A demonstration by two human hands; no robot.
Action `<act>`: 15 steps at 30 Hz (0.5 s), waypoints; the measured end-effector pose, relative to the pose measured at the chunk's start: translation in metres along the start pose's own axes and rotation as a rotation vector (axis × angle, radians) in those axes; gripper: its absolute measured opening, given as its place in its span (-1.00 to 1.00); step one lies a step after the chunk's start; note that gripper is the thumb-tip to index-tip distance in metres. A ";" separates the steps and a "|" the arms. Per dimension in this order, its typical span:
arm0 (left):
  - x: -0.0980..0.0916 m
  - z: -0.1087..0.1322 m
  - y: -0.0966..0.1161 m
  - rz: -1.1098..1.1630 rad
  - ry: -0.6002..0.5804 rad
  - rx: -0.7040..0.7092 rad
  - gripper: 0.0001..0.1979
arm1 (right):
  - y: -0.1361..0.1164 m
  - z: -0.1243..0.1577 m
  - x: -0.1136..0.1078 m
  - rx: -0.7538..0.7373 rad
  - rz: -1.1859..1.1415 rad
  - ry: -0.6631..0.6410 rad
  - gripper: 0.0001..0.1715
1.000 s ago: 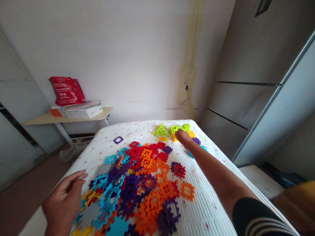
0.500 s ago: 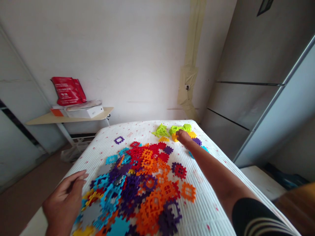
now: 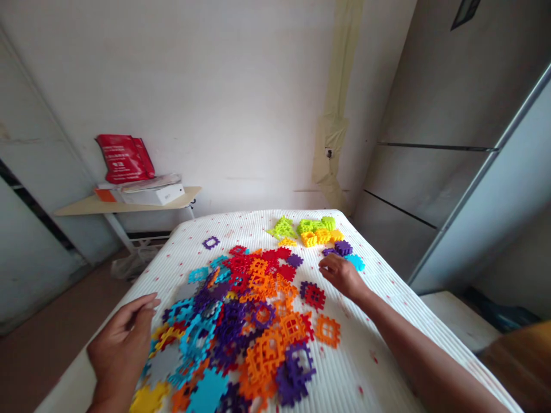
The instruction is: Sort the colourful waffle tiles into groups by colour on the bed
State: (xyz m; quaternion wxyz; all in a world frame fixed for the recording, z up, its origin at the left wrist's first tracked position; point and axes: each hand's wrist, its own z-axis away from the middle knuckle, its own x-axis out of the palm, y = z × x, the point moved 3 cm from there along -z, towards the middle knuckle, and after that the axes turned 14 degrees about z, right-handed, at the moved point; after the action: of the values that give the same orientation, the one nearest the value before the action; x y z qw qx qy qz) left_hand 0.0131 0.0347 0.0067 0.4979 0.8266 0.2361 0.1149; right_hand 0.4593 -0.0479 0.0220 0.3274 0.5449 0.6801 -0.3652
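Note:
Above the left side of a heap of toothed plastic building tiles (image 3: pixel 232 312) in purple, orange, red, blue, yellow and grey is my left hand (image 3: pixel 124 341), its fingers loosely bent, thumb apart, nothing held. My right hand (image 3: pixel 342 274) hovers right of the heap, fingers half curled and slightly parted, with no tile visible in it. Just beyond it lie stacked purple tiles (image 3: pixel 343 248) and blue tiles (image 3: pixel 354 263). Farther back are yellow tiles (image 3: pixel 322 237) in small stacks, green tiles (image 3: pixel 316 225) and a loose green pile (image 3: pixel 283 227). A red tile (image 3: pixel 315 296) lies near my right wrist.
All the tiles lie on a white ribbed cover (image 3: pixel 365 344) with red specks. One purple frame tile (image 3: pixel 211 242) sits apart at the back left. A small side table (image 3: pixel 80 207) carries boxes and a red bag (image 3: pixel 124 159). A grey refrigerator (image 3: pixel 439 115) stands right.
My right hand has drawn back from the yellow stacks toward me, leaving them in full view. My left hand stays beside the heap. The view has shifted slightly.

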 end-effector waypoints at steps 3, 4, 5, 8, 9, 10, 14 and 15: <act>-0.001 0.003 -0.002 -0.009 -0.024 0.002 -0.74 | -0.028 0.031 -0.002 -0.118 -0.084 -0.071 -0.76; -0.002 0.005 -0.002 -0.013 -0.031 0.017 -0.74 | -0.037 0.039 -0.004 -0.156 -0.102 -0.081 -0.75; -0.004 0.007 -0.001 -0.014 -0.033 0.035 -0.73 | -0.045 0.046 -0.005 -0.196 -0.110 -0.080 -0.74; -0.008 0.018 0.005 -0.024 -0.059 0.117 -0.76 | -0.064 0.059 -0.008 -0.318 -0.078 -0.044 -0.71; -0.009 0.022 0.009 -0.038 -0.086 0.154 -0.77 | -0.070 0.061 -0.008 -0.355 -0.062 -0.031 -0.71; -0.009 0.027 0.013 -0.055 -0.117 0.195 -0.79 | -0.075 0.062 -0.007 -0.389 -0.051 -0.021 -0.71; -0.001 0.047 0.032 -0.114 -0.306 0.405 -0.83 | -0.094 0.063 -0.002 -0.491 -0.052 -0.065 -0.69; 0.003 0.051 0.037 -0.132 -0.363 0.464 -0.83 | -0.098 0.063 -0.001 -0.507 -0.055 -0.095 -0.69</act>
State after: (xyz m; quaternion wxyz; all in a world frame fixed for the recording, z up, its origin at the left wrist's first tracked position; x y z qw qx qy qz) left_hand 0.0481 -0.0175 0.0144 0.3361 0.9081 0.2166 -0.1245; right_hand 0.3662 -0.1154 0.0037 0.4750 0.4090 0.7484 -0.2171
